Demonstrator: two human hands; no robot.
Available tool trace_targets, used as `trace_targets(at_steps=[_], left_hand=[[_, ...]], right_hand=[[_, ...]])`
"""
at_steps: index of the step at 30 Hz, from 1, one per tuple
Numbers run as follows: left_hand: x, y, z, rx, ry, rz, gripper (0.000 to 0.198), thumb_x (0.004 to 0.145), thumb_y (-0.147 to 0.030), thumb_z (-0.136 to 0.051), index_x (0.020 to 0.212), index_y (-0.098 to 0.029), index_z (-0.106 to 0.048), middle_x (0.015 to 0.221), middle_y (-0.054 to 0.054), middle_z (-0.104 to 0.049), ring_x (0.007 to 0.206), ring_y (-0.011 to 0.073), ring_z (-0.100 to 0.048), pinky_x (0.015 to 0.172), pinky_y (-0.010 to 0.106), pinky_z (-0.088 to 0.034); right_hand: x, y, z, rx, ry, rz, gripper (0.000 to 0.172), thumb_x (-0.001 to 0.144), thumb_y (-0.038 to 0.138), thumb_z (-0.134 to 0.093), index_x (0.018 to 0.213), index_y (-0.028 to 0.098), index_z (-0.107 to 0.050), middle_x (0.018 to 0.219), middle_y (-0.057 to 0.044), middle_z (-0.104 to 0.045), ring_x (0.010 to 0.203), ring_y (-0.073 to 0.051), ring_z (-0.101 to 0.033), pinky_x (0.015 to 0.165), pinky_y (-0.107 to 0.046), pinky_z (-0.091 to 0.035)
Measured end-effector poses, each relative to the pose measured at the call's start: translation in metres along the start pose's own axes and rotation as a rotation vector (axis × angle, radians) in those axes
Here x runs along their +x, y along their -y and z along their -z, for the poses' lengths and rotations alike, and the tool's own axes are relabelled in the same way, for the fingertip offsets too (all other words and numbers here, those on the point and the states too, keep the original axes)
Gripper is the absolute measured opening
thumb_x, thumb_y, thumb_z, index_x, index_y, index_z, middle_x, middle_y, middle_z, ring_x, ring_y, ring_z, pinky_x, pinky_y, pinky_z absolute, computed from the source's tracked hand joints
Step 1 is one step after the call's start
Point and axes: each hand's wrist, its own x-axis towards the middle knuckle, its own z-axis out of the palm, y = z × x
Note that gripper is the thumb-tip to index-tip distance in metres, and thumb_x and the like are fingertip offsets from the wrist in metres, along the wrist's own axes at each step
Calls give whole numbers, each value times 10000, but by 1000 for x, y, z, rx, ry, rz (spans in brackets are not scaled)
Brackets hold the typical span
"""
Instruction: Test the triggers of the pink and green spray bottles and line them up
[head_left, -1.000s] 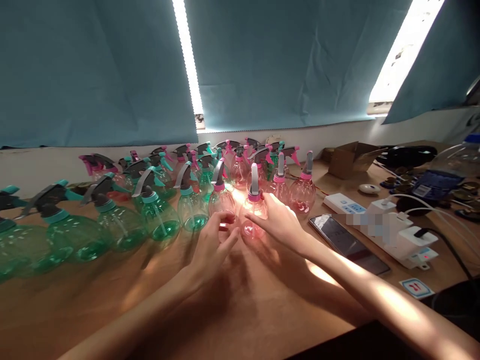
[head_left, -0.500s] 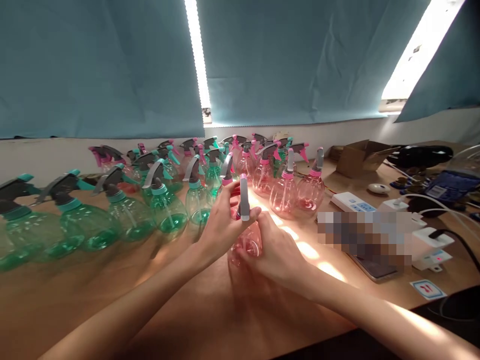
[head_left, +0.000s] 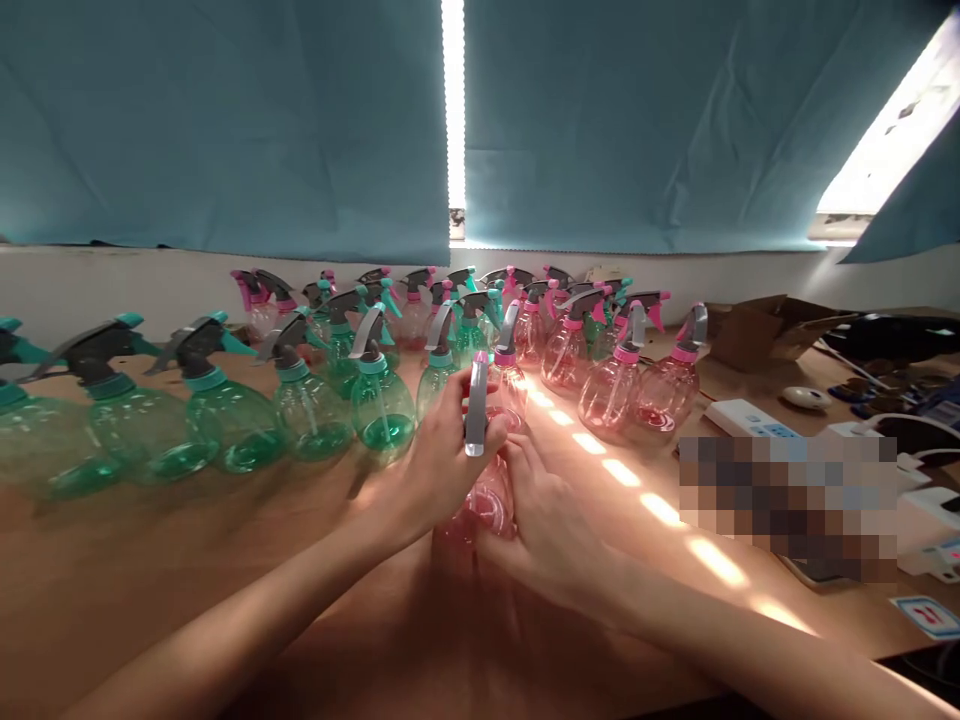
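Observation:
A clear pink spray bottle stands upright in front of me, with a grey trigger head on top. My left hand is closed round the head and neck, its thumb across the front below the grey lever. Around the right side of the bottle's body my right hand is wrapped, with its fingers near the shoulder and its thumb low. The collar is hidden behind my left fingers. Just beyond stands another pink spray bottle, partly covered by my hands.
Green spray bottles line the left, with several pink ones to the right and mixed ones behind. A white power strip, a mouse and a cardboard box lie at the right. Blue curtains hang behind.
The view has turned left, so the surroundings sit farther right. Both hands keep their hold on the pink spray bottle, which appears slightly lower and closer to me.

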Motion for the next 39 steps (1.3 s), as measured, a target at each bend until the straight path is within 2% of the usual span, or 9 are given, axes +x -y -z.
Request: trace_targets(at_steps=[2, 6, 7, 11, 15, 21, 26, 31, 39], left_hand=[[-1, 2, 5, -9, 1, -26, 366, 864, -261, -534, 1217, -202, -457, 1159, 76, -634, 963, 211, -622, 840, 381, -485], [-3, 3, 14, -20, 15, -36, 339, 827, -202, -492, 1165, -182, -489, 1090, 68, -660, 825, 177, -613, 752, 345, -480], [-3, 3, 15, -30, 13, -35, 339, 820, -194, -487, 1159, -183, -493, 1087, 64, -662, 795, 167, -606, 739, 338, -478], [-3, 5, 17, -55, 17, -43, 333, 798, -185, -495, 1130, -192, -520, 1092, 56, -664, 825, 168, -612, 806, 349, -488], [-2, 9, 17, -89, 31, -57, 247, 793, -208, -508, 1036, -193, -547, 982, 46, -646, 860, 186, -610, 852, 376, -506], [-4, 9, 18, -64, 40, -7, 139, 789, -212, -510, 923, -197, -543, 784, -9, -537, 719, 150, -517, 746, 328, -492], [-5, 8, 19, -44, 39, -25, 155, 754, -176, -500, 894, -188, -565, 736, -19, -504, 650, 130, -449, 607, 274, -399], [-4, 3, 24, -34, 96, -100, 84, 755, -162, -475, 791, -173, -551, 761, 7, -570, 618, 121, -462, 575, 278, -371], [-2, 0, 28, -14, 123, -161, 65, 745, -164, -452, 730, -178, -514, 704, 5, -546, 598, 126, -451, 544, 283, -346]], right_hand=[[-1, -1, 1, 19, 74, 7, 627, 832, 311, -578, 1385, 162, -325, 1336, -189, -523, 1182, -351, -572, 859, -495, -550], [-5, -13, 10, 34, 288, -48, 615, 897, 331, -596, 1434, 217, -319, 1165, -101, -651, 794, -225, -692, 732, -406, -573], [-7, -19, 14, 12, 312, -29, 563, 909, 346, -603, 1409, 221, -375, 1134, -90, -665, 794, -219, -690, 744, -399, -570], [-9, -46, 26, -155, 318, 94, 357, 918, 418, -611, 1219, 224, -603, 1160, -110, -679, 1027, -287, -655, 855, -455, -547], [-6, -68, 30, -144, 306, 136, 329, 918, 394, -619, 1210, 242, -629, 1210, -98, -673, 1109, -277, -628, 935, -471, -523], [0, -75, 23, -178, 295, 170, 270, 943, 393, -579, 1155, 251, -670, 1271, -102, -648, 1139, -285, -625, 923, -478, -540], [-1, -75, 23, -158, 344, 138, 346, 946, 428, -562, 1235, 252, -638, 1309, -92, -635, 1182, -288, -605, 975, -498, -518], [-3, -71, 26, -200, 381, 124, 446, 946, 502, -532, 1307, 250, -602, 1375, -81, -595, 1250, -301, -553, 1024, -518, -477], [-5, -72, 26, -215, 434, 102, 555, 957, 571, -462, 1345, 191, -579, 1426, -99, -552, 1309, -290, -501, 1090, -481, -416]])
